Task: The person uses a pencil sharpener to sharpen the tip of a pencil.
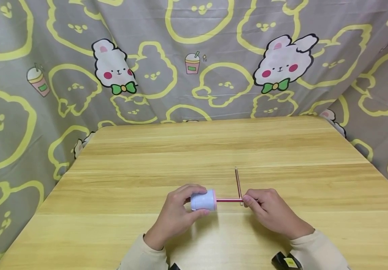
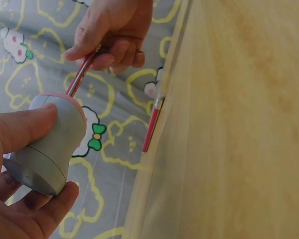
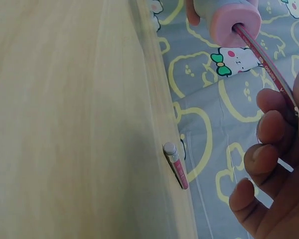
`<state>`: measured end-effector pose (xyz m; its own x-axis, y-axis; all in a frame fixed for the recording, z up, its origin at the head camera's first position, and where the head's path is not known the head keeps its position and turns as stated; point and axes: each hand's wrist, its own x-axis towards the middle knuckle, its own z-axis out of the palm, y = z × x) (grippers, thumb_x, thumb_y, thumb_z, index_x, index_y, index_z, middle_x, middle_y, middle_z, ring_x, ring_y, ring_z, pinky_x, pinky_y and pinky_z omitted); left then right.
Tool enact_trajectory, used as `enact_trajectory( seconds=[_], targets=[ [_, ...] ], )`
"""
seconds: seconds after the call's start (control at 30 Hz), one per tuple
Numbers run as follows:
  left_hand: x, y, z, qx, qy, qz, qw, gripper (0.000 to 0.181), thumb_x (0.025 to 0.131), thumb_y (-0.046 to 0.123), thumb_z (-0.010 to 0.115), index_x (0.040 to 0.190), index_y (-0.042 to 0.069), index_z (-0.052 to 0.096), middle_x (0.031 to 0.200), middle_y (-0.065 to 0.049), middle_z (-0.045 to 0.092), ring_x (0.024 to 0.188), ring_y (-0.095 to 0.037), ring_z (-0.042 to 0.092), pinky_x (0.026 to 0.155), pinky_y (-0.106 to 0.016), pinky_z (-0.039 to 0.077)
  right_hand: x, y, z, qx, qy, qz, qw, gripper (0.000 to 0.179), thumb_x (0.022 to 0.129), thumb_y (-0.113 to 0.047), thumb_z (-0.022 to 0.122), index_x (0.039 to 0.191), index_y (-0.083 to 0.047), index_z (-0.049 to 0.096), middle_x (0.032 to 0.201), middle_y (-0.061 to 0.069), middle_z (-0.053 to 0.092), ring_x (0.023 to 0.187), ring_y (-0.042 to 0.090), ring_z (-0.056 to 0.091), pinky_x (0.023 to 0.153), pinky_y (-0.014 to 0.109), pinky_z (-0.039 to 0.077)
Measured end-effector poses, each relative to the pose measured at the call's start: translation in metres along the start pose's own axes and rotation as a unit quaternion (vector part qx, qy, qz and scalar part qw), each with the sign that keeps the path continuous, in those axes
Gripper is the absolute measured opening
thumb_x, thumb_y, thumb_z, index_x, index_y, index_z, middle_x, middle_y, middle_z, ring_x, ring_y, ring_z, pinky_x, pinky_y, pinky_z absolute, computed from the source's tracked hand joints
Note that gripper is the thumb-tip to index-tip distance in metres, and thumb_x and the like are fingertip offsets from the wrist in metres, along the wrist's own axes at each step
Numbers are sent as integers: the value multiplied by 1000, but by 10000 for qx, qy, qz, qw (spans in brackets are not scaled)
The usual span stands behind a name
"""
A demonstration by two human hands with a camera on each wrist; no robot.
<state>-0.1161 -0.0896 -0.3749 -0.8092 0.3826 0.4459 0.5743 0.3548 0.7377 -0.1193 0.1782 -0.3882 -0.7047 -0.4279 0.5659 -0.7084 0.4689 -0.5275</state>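
My left hand grips a pale blue pencil sharpener with a pink end, thumb on one side and fingers on the other. A red striped pencil has its tip inside the hole of the pink end. My right hand pinches this pencil near its other end between thumb and forefinger; the remaining fingers curl loosely below. Both hands hold the pair above the table. A second red pencil lies on the table beyond, its eraser end towards me.
The wooden table spreads out around the hands. Behind and beside it hangs a grey curtain with yellow outlines and white rabbit heads. A black device with a yellow label sits at the right sleeve.
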Motion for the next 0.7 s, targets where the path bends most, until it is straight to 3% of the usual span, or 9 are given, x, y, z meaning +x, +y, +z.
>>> enact_trajectory(
  seconds=[0.1,0.33,0.53,0.7],
  targets=[
    [0,0,0,-4,-12,-5,10000,43,68,-1,86,105,4,66,112,-6,66,98,-22,63,76,-30,59,0,0,0,35,-19,16,10000,26,93,2,59,74,-16,60,63,-21,36,56,-5,34,48,16,37],
    [-1,-2,-1,9,-1,33,10000,42,69,-1,85,106,4,66,111,-7,67,97,-23,63,77,-28,58,-1,-4,-2,589,-215,351,9974,19,93,4,59,103,-11,63,68,-18,46,55,-4,35,44,16,35],
    [-1,-3,0,18,-4,83,10000,42,69,-2,85,106,4,66,111,-7,67,97,-24,64,77,-29,58,-2,-2,-1,776,-182,88,9968,13,91,4,62,97,-7,61,71,-7,57,58,-3,42,45,16,40],
    [0,-2,0,32,-1,70,10000,43,68,-3,85,107,4,66,111,-7,67,96,-24,64,77,-28,58,-1,-2,-1,651,-180,136,9976,18,90,10,61,91,-8,63,68,-8,56,57,-3,42,44,16,41]
  ],
)
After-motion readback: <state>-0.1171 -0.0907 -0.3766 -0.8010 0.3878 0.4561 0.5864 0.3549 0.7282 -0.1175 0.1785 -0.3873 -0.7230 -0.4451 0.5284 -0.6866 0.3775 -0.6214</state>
